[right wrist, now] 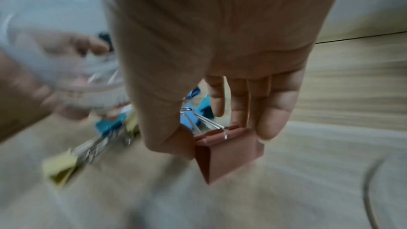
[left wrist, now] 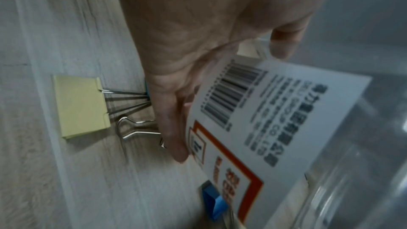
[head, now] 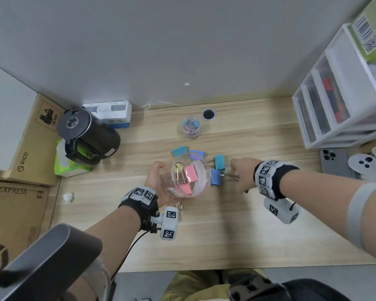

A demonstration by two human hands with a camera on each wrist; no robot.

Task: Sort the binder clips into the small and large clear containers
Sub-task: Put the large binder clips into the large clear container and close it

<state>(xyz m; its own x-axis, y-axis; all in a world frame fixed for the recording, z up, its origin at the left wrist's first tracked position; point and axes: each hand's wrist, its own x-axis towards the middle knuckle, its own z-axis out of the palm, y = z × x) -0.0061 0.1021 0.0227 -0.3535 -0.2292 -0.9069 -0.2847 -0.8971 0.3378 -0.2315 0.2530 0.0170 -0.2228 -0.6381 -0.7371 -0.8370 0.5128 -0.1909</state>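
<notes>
My left hand point(head: 155, 181) grips the large clear container point(head: 191, 177), tilted with its mouth toward me. Pink and yellow binder clips lie inside it. In the left wrist view its barcode label point(left wrist: 275, 111) fills the right side beside my left hand point(left wrist: 198, 55). My right hand point(head: 240, 170) is low over the table to the right of the container. The right wrist view shows my right hand point(right wrist: 222, 138) pinching a pink binder clip point(right wrist: 229, 158) between thumb and fingers. Blue and teal clips point(head: 216, 177) lie around the container, and a yellow clip point(left wrist: 81, 105) lies near my left wrist. The small clear container point(head: 191, 127) stands farther back, holding small clips.
A black kettle point(head: 85, 135) and cardboard boxes point(head: 26, 153) stand at the left, with a green tissue pack point(head: 70, 166) beside them. A white drawer unit point(head: 345, 101), a phone point(head: 334, 161) and a white controller point(head: 365, 166) crowd the right. A cable hole point(head: 208, 114) is behind the small container.
</notes>
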